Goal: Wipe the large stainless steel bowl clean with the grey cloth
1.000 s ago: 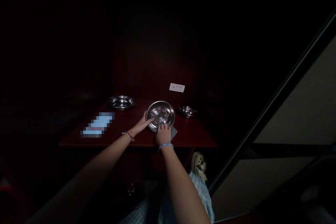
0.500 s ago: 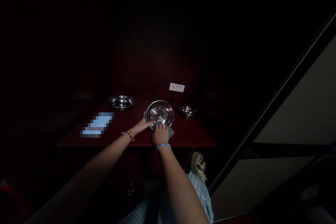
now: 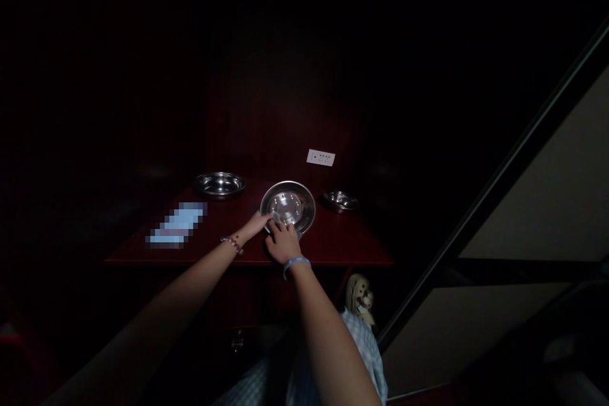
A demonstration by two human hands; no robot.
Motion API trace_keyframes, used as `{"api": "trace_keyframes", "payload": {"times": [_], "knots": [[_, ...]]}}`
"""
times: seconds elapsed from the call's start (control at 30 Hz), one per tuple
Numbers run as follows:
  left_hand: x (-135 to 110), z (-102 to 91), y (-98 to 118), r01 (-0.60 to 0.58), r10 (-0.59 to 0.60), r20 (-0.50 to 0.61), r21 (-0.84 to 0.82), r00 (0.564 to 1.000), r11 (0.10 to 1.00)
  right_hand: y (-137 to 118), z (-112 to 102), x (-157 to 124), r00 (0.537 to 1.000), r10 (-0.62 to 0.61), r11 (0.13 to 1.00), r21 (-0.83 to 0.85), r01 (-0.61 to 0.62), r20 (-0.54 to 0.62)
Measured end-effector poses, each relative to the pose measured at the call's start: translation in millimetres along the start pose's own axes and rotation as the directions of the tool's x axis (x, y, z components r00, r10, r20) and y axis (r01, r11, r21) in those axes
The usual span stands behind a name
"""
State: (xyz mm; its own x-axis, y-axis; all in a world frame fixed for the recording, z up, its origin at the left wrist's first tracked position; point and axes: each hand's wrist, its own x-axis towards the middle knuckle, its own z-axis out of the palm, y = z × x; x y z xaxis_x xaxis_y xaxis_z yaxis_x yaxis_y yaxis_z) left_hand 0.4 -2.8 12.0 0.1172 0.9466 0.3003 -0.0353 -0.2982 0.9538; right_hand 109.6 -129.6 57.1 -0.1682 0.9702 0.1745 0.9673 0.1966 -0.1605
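A round steel plate [image 3: 288, 204] is tipped up on a dark red wooden table [image 3: 333, 244], its inside facing me. My left hand [image 3: 255, 224] grips its near left rim; a beaded bracelet is on that wrist. My right hand [image 3: 281, 243], with a light blue wristband, is closed and pressed against the plate's lower rim. The grey cloth it held a moment ago is now hidden under the fingers.
A second steel plate [image 3: 219, 184] lies at the table's back left and a small steel bowl [image 3: 339, 201] at the back right. A blurred light blue patch [image 3: 177, 224] is on the left. A white socket plate [image 3: 320, 157] sits on the back panel. A shoe [image 3: 360, 295] shows below the table.
My right hand has slid left along the plate's lower rim, and the grey cloth that showed beside it is now hidden. The plate has shifted a little to the left.
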Motion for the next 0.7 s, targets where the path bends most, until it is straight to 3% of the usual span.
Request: {"api": "trace_keyframes", "payload": {"times": [0.13,0.47,0.7], "knots": [[0,0.8,3,0.078,-0.085,-0.125,-0.062,0.989,0.995,2,0,0,0.999,-0.050,0.998,-0.035,0.050,-0.020],[3,-1.7,-3,0.058,-0.069,-0.120,-0.091,0.990,0.994,20,-10,-1,0.999,0.036,0.977,-0.211,-0.034,0.003],[4,-1.3,-6,0.023,-0.031,-0.102,-0.080,0.994,0.996,42,-10,1,0.979,0.143,0.957,-0.231,-0.173,-0.143]]}}
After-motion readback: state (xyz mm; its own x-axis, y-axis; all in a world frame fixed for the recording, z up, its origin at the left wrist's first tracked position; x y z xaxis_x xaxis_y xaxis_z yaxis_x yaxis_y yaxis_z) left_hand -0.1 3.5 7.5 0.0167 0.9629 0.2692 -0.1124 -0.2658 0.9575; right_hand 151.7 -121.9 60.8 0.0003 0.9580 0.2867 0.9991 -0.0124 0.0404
